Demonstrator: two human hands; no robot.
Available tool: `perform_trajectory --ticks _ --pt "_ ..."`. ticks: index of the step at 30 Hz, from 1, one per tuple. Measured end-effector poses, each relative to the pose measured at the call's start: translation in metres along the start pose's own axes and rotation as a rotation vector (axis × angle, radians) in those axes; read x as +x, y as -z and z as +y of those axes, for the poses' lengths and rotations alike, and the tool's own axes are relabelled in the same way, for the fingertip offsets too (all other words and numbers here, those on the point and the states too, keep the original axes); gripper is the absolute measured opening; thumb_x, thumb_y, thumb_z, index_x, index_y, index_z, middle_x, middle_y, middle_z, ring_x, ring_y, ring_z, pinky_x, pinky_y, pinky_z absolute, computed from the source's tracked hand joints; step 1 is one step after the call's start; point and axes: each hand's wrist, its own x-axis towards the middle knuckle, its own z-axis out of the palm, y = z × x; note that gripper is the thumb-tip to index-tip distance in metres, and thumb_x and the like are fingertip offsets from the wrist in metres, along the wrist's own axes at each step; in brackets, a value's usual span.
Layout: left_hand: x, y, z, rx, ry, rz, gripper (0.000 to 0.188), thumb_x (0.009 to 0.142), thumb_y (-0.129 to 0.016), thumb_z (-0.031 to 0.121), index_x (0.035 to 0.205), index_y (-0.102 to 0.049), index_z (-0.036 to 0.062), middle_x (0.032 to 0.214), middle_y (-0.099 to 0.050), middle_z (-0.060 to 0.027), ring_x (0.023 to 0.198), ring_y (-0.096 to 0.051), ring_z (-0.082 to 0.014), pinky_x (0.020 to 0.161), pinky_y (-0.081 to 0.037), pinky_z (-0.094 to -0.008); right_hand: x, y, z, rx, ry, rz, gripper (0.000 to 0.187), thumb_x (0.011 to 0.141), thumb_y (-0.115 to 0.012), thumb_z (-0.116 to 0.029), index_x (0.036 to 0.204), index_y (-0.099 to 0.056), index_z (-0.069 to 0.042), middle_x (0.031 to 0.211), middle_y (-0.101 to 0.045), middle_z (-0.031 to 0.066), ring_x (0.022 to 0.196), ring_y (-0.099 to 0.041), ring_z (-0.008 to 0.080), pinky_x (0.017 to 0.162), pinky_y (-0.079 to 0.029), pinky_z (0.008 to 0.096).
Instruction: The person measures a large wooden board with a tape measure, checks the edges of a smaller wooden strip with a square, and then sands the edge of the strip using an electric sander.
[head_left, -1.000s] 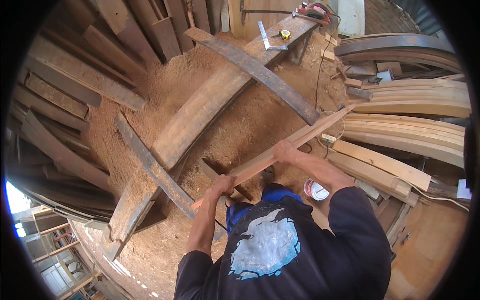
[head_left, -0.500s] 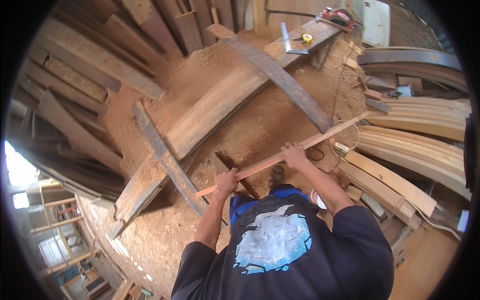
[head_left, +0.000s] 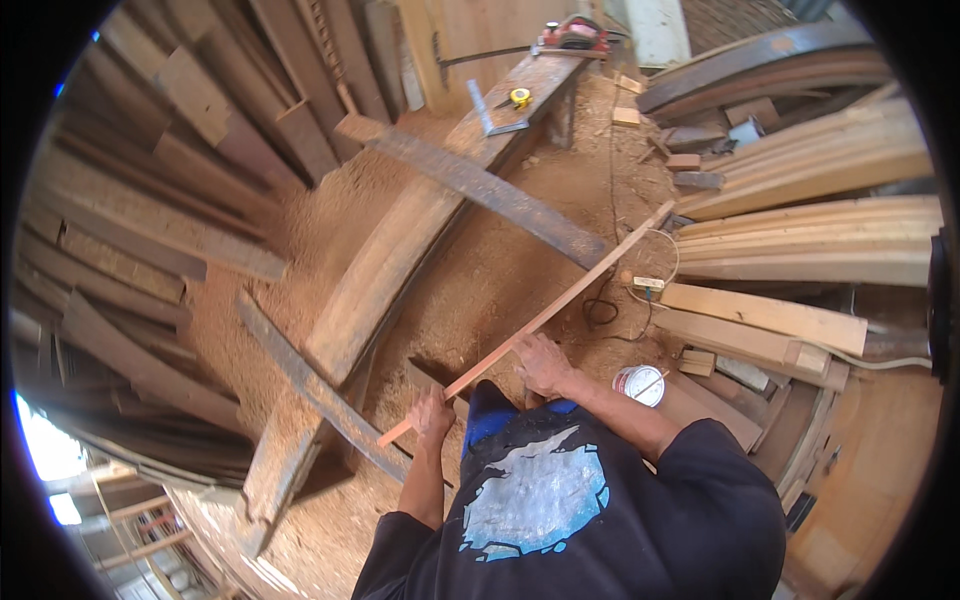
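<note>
My left hand (head_left: 431,414) is closed around a long, thin reddish wooden strip (head_left: 592,276) close to its near end. The strip slants away to the far right, over the end of a dark crosswise board (head_left: 500,192). My right hand (head_left: 543,363) is against or just beside the near edge of the strip, in front of my body. Its fingers are loosely bent and partly apart, and the strip's upper face shows past them. Whether the fingertips touch the strip is hard to see. A second dark board (head_left: 315,375) lies under the strip's near end.
A thick plank (head_left: 395,245) runs beneath both boards, bearing a metal square (head_left: 492,112), yellow tape measure (head_left: 520,98) and red power tool (head_left: 575,38). Stacked timber (head_left: 800,240) stands right. A white tub (head_left: 640,386) with a stick, a power strip (head_left: 648,283) and cord lie nearby.
My right hand has come off its grip over the strip and moved nearer my body. My left hand still holds the strip. The view has turned, bringing the tub into sight.
</note>
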Motion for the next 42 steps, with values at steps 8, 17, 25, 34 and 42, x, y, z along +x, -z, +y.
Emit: perform_trajectory --ticks 8,17,25,34,42 --pt "0.000 -0.012 -0.014 0.059 -0.075 0.003 0.018 0.077 -0.071 0.019 0.086 -0.059 0.0098 0.083 -0.062 -0.0152 0.083 -0.061 -0.0387 0.069 -0.049 -0.0511 -0.046 -0.003 0.038 0.109 -0.399 -0.368 0.035 0.081 -0.060 -0.024 0.104 -0.069 0.000 0.103 -0.067 0.0261 0.097 -0.065 0.0427 0.083 -0.052 0.0490" --pt "0.003 0.003 -0.011 0.026 -0.116 -0.048 0.025 0.078 -0.071 0.021 0.098 -0.061 0.0100 0.081 -0.064 -0.0181 0.077 -0.061 -0.0420 0.066 -0.047 -0.0548 -0.108 -0.118 0.143 0.256 -0.598 -0.477 0.042 0.090 -0.057 -0.039 0.106 -0.071 -0.004 0.113 -0.068 0.0200 0.108 -0.063 0.0380 0.091 -0.048 0.0485" --pt "0.058 -0.014 0.030 -0.258 -0.557 -0.213 0.073 0.081 -0.061 0.010 0.148 -0.031 0.0098 0.099 -0.063 -0.0243 0.090 -0.060 -0.0437 0.075 -0.049 -0.0525 -0.108 -0.135 0.190 0.351 -0.928 -0.049 0.053 0.093 -0.049 -0.045 0.130 -0.060 -0.008 0.139 -0.052 0.0196 0.127 -0.051 0.0365 0.104 -0.042 0.0451" --pt "0.155 -0.025 0.192 0.131 -0.811 -0.306 0.066 0.082 -0.057 0.017 0.146 -0.042 0.0142 0.145 -0.037 -0.0288 0.126 -0.042 -0.0467 0.103 -0.037 -0.0523 -0.073 -0.034 0.159 0.047 -0.877 -0.380 0.050 0.093 -0.050 -0.046 0.126 -0.063 -0.011 0.133 -0.058 0.0174 0.124 -0.053 0.0359 0.103 -0.041 0.0525" --pt "0.187 -0.091 0.318 0.211 -0.873 -0.219 0.079 0.078 -0.063 0.031 0.144 -0.036 -0.0050 0.154 -0.023 -0.0300 0.137 -0.029 -0.0487 0.112 -0.023 -0.0565 -0.159 -0.052 0.308 0.279 -0.461 0.168 0.036 0.086 -0.056 -0.037 0.088 -0.074 -0.006 0.089 -0.071 0.0189 0.085 -0.068 0.0343 0.073 -0.052 0.0418"
